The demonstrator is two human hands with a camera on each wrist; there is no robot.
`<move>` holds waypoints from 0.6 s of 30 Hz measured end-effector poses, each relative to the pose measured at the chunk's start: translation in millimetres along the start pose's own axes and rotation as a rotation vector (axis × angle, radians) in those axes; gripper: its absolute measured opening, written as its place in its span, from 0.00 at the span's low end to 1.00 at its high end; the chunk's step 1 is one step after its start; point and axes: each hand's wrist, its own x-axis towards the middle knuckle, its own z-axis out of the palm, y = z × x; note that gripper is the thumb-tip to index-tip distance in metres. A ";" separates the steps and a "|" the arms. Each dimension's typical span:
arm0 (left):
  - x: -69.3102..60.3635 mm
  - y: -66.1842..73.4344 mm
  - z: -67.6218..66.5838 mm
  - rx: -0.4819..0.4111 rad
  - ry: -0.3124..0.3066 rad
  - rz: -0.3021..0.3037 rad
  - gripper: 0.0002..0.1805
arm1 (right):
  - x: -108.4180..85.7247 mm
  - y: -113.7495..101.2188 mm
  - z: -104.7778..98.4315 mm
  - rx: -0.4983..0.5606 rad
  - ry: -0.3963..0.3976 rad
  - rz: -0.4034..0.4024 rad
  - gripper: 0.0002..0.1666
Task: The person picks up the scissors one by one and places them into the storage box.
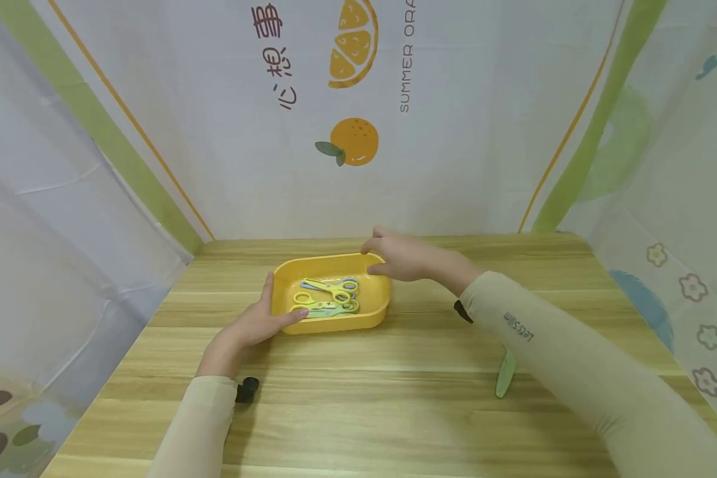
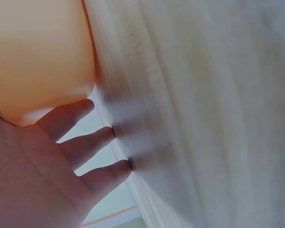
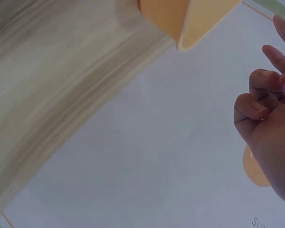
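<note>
A yellow plastic bin (image 1: 370,321) with rounded corners stands towards the back of the wooden table. Several scissors (image 1: 328,287) with yellow, green and blue handles lie in it. My left hand (image 1: 255,323) holds the bin's left end, its thumb over the near rim and its fingers outside along the wall. In the left wrist view, spread fingers (image 2: 88,147) reach down to the tabletop beside the bin. My right hand (image 1: 403,255) hovers at the bin's far right corner, thumb and index finger apart. The right wrist view shows nothing in this hand (image 3: 270,104).
A light green, elongated item (image 1: 505,375) lies on the table (image 1: 358,411) at the right, partly hidden by the right sleeve. A white cloth (image 1: 454,133) with orange prints hangs behind the table's back edge. More printed cloth hangs at both sides.
</note>
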 end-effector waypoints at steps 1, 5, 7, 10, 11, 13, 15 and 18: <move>0.0 0.2 -0.1 0.004 0.001 -0.001 0.75 | -3.1 1.0 -2.2 -0.012 0.005 -0.002 0.29; 0.2 0.8 -0.3 0.006 0.004 -0.003 0.75 | -16.8 3.6 -9.3 -0.031 0.017 0.011 0.29; 0.3 1.0 -0.4 0.006 0.005 -0.002 0.75 | -23.4 6.1 -11.7 -0.032 0.021 0.011 0.29; 0.5 1.0 -0.3 0.006 0.003 0.000 0.75 | -35.1 8.9 -14.3 -0.040 0.029 0.014 0.29; 0.6 0.9 -0.3 0.007 0.003 0.000 0.75 | -38.8 10.0 -14.6 -0.044 0.033 0.011 0.28; 0.8 0.9 -0.3 0.007 0.001 0.001 0.75 | -46.6 12.1 -14.8 -0.047 0.040 0.006 0.29; 0.9 0.8 -0.4 0.006 -0.001 0.002 0.75 | -53.9 14.2 -14.7 -0.041 0.046 0.005 0.29; 0.6 1.0 -0.2 0.003 -0.001 0.002 0.75 | -63.8 18.1 -13.8 -0.023 0.059 0.011 0.29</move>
